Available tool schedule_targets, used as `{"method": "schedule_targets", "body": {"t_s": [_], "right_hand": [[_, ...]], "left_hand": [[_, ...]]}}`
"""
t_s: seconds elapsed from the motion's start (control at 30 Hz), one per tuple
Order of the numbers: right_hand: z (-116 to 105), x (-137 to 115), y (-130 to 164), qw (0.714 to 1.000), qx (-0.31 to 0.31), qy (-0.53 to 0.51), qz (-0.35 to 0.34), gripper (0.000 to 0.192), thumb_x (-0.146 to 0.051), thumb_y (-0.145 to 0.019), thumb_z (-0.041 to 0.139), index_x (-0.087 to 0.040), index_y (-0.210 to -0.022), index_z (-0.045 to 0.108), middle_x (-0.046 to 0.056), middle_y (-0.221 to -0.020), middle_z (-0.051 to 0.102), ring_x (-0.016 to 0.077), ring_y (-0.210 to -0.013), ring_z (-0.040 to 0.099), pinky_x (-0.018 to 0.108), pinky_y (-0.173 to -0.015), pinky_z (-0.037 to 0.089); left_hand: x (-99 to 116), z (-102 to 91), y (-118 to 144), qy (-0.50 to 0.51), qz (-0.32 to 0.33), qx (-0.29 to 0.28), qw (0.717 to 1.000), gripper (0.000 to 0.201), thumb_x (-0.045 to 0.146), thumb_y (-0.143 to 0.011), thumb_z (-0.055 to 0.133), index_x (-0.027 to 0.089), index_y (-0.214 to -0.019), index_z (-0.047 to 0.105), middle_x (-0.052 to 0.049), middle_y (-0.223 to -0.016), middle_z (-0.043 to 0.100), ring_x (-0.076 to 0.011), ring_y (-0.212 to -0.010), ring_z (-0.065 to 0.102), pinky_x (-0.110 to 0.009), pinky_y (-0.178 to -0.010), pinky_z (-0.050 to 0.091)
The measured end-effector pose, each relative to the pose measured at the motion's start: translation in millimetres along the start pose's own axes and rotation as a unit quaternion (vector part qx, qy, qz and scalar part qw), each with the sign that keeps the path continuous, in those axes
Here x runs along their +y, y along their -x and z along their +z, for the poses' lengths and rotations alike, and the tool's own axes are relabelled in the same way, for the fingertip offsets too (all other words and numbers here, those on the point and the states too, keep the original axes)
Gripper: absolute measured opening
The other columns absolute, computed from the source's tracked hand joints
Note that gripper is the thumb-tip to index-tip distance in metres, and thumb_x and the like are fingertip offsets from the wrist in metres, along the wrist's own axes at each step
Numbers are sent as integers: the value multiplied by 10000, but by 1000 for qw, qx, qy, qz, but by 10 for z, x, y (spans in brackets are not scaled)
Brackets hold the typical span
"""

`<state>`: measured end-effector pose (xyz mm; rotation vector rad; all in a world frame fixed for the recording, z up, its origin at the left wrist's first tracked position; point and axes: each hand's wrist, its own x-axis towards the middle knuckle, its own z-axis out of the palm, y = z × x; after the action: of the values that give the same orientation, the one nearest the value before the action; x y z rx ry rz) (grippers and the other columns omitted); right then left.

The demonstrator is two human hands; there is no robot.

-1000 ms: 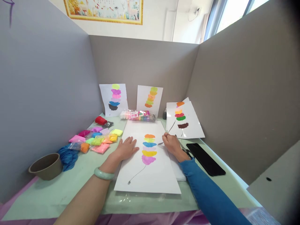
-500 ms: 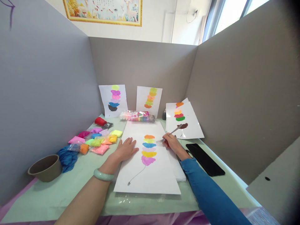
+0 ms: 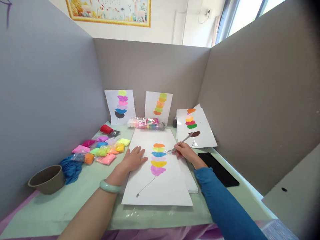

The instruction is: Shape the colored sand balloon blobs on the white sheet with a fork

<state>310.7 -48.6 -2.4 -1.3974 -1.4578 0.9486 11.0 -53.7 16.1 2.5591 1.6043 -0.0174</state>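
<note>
A fork [image 3: 180, 143] is being gripped in the right hand [image 3: 184, 151] like a pen, its tines being held at the right edge of the stack of 5 clay blobs [image 3: 158, 159] on the sheet [image 3: 160, 186], about level with the gap between the top orange blob and the one below. The left hand [image 3: 133, 159] is being laid flat and open on the sheet's left side, just beside the blobs, grasping nothing. For clean texture, the tines are probably best being drawn lightly outward across the soft clay (deep pressing could be tearing the paper or mixing neighbouring colours), while the sheet is being pinned steadily by the flat palm. Clay packets [image 3: 105, 148] are lying well to the left, a bowl [image 3: 46, 179] nearer the table's edge, a black slab [image 3: 218, 168] to the right, and 3 finished sheets [image 3: 197, 140] are being propped or laid at the back.
</note>
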Motion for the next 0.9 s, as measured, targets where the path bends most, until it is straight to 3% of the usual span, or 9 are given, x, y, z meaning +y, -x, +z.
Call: {"method": "schedule_targets", "body": {"t_s": [0.2,0.37,0.6,0.9], "right_hand": [[24,26,-29,1000,20,-3,-5,178,-312,-789,583,-136,-781,612,50,-652,684,93,-477,556,176,-414,364],[24,30,-44,999,47,-20,10,142,-280,-772,588,-140,-791,600,40,-603,655,100,-464,549,176,-383,335],[28,24,-20,999,40,9,-14,149,-282,-771,580,-139,-756,619,38,-627,662,96,-478,557,178,-417,371],[23,65,-24,999,42,18,-20,144,-276,-754,572,-144,-768,627,37,-650,675,106,-508,577,187,-457,393]], "left_hand": [[-3,24,-32,4,-9,-1,1000,582,517,-958,243,214,-1449,320,-119,-1569,188,-248,-1448,130,-569,-1117,131],[-14,65,-99,6,-38,12,999,589,536,-951,243,231,-1447,334,-127,-1575,156,-265,-1451,110,-560,-1115,138],[-1,36,-110,-1,-37,14,999,559,537,-952,253,264,-1428,362,-119,-1558,229,-270,-1440,158,-559,-1102,164],[-21,72,-120,-3,-32,19,999,575,535,-953,237,246,-1437,348,-129,-1559,222,-276,-1441,154,-562,-1103,160]]}}
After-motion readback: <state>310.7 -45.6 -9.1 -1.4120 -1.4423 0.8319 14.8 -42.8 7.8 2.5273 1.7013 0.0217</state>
